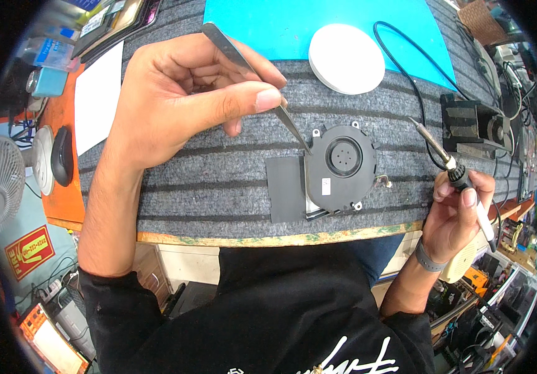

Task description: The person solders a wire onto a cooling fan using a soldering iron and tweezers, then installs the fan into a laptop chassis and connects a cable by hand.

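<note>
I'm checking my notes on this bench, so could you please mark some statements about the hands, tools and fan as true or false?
1. The left hand holds tweezers whose tip reaches the fan's edge. True.
2. The right hand holds a screwdriver. False: it holds a soldering iron, tip raised and clear of the fan.
3. The fan lies on a striped grey mat. True.
4. The white disc sits on top of the fan. False: it lies apart, partly on the blue mat.
5. A computer mouse lies at the far left. True.
</note>
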`<state>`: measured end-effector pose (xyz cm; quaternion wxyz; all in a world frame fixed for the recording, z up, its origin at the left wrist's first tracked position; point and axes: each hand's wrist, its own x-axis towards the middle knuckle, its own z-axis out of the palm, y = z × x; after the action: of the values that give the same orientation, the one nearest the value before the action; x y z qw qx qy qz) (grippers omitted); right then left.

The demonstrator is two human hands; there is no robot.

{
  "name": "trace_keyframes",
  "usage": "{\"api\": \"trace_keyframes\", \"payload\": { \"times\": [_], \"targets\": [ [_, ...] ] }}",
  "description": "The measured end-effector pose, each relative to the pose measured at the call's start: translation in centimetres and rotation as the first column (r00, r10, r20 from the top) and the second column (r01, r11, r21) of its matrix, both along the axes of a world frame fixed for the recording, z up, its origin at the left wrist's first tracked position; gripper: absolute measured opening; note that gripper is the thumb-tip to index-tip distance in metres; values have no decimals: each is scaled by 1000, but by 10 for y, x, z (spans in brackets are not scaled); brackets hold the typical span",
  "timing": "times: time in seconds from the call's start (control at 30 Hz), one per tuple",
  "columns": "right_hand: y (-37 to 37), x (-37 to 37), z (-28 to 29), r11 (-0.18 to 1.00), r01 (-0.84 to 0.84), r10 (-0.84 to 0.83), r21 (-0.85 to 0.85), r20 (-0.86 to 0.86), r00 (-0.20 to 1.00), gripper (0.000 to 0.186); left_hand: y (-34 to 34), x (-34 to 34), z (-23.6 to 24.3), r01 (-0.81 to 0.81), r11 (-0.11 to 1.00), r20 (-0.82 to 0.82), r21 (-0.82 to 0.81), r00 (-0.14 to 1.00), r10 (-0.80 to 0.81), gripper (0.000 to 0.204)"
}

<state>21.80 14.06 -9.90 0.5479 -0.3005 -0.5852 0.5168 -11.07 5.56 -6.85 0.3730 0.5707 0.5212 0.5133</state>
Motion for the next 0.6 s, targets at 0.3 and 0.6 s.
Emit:
{"api": "trace_keyframes", "payload": {
  "times": [0.3,0.6],
  "targets": [
    [-10,-14,16,975,-219,210,44,158,965,34,2,-1,2,-8,998,-15,-63,1000,7,15],
    [4,-27,5,854,-442,372,275,272,888,26,2,-3,2,-8,1000,-49,-25,999,6,17]
  ]
}}
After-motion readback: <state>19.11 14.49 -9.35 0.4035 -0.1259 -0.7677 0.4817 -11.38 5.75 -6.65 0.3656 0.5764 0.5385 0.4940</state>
